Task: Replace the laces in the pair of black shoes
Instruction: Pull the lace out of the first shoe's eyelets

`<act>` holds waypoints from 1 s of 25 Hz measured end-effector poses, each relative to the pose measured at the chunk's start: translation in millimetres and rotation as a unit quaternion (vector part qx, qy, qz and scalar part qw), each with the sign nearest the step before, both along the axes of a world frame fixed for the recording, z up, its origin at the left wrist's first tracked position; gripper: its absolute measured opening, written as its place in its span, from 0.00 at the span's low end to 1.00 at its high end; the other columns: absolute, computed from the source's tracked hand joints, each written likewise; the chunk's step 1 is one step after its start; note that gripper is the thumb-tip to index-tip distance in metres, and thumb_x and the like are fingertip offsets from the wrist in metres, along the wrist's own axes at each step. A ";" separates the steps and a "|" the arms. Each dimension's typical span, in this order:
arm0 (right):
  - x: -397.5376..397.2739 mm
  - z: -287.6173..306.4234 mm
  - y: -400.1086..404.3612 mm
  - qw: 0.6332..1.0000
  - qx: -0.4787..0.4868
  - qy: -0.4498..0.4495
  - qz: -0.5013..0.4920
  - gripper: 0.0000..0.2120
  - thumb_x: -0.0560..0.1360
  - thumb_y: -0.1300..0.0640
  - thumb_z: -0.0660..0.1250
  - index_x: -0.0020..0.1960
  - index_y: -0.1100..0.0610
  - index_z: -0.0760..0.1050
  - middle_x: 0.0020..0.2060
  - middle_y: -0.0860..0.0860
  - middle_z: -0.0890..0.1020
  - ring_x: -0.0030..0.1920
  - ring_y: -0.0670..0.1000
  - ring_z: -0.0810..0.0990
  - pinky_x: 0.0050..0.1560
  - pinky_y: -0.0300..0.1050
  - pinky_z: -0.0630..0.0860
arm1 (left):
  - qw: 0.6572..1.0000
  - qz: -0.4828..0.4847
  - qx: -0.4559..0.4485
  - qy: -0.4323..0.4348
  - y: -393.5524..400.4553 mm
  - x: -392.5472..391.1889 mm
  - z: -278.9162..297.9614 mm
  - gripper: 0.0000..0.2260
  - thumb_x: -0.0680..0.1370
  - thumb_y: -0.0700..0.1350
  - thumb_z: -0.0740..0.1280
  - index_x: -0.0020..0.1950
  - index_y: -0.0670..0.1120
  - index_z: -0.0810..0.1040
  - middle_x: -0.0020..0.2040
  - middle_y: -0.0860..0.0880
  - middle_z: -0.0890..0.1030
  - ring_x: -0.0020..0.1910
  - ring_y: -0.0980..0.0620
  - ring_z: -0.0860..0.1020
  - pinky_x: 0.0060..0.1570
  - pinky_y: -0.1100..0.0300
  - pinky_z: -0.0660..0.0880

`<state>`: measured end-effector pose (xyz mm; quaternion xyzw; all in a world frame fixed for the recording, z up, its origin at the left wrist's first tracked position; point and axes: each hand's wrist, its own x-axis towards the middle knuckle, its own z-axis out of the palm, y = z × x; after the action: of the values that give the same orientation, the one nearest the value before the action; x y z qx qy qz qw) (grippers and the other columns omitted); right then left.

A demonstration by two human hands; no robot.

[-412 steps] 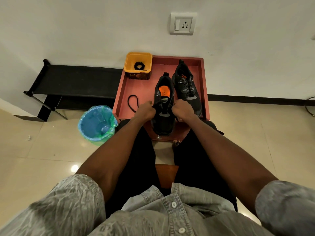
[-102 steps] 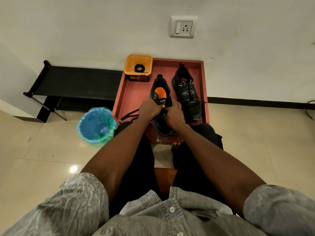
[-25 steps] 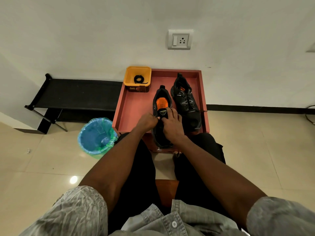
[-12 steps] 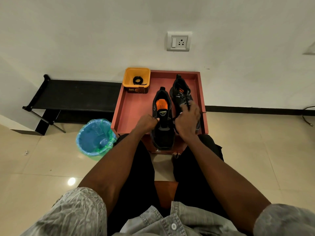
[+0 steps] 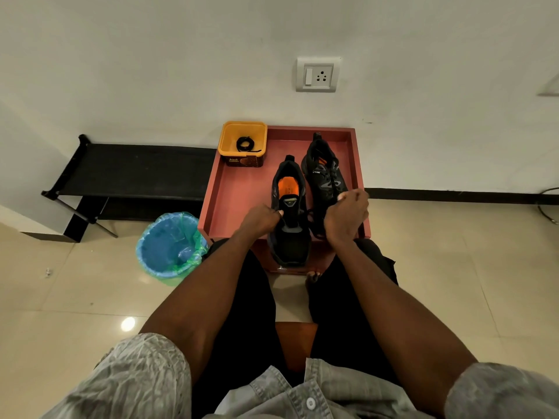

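Red tray [image 5: 239, 189] against the wall; near black shoe [image 5: 289, 219] overhangs its front edge, second shoe [image 5: 325, 173] along the right rim. Left hand [image 5: 261, 220] grips the near shoe's side; right hand [image 5: 346, 217] pinches a lace [image 5: 310, 213], fingers curled. Yellow tub [image 5: 225, 137] far-left corner; bare tray floor left.

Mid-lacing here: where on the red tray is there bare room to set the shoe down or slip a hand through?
Bare tray floor lies left of the near shoe, bordered by the yellow tub behind and the tray's left wall. The right half is crowded: far shoe against the right wall, right hand over it, left hand at the near shoe.
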<state>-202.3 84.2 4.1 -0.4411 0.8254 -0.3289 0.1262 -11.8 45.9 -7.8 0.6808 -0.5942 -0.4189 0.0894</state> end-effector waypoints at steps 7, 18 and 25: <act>36.1 -2.5 4.9 0.932 0.049 0.170 0.318 0.18 0.76 0.59 0.66 0.65 0.55 0.76 0.77 0.59 0.58 0.78 0.61 0.51 0.76 0.62 0.54 | 1.000 -0.002 -0.006 0.000 2.7 -3.6 1.0 0.21 0.81 0.52 0.64 0.30 0.44 0.71 0.31 0.47 0.74 0.29 0.50 0.71 0.29 0.59 0.65; 34.0 0.1 3.7 0.974 0.026 0.000 0.225 0.09 0.78 0.69 0.59 0.57 0.62 0.67 0.66 0.57 0.66 0.41 0.50 0.74 0.35 0.40 0.71 | 1.000 0.012 -0.001 0.007 3.9 -3.5 -1.7 0.20 0.80 0.52 0.64 0.34 0.40 0.76 0.35 0.43 0.79 0.37 0.44 0.78 0.35 0.57 0.70; -5.4 27.6 5.7 0.954 0.000 -0.299 -0.021 0.08 0.78 0.66 0.58 0.49 0.56 0.72 0.48 0.56 0.80 0.42 0.54 0.83 0.43 0.51 0.82 | 0.999 0.042 -0.014 0.029 8.6 -6.6 -5.3 0.22 0.81 0.54 0.64 0.33 0.41 0.77 0.31 0.42 0.80 0.26 0.45 0.78 0.30 0.57 0.79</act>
<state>-207.6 90.0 31.7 -0.3055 0.7589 -0.4485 0.3601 -18.4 54.5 -13.1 0.6912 -0.5679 -0.4263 0.1340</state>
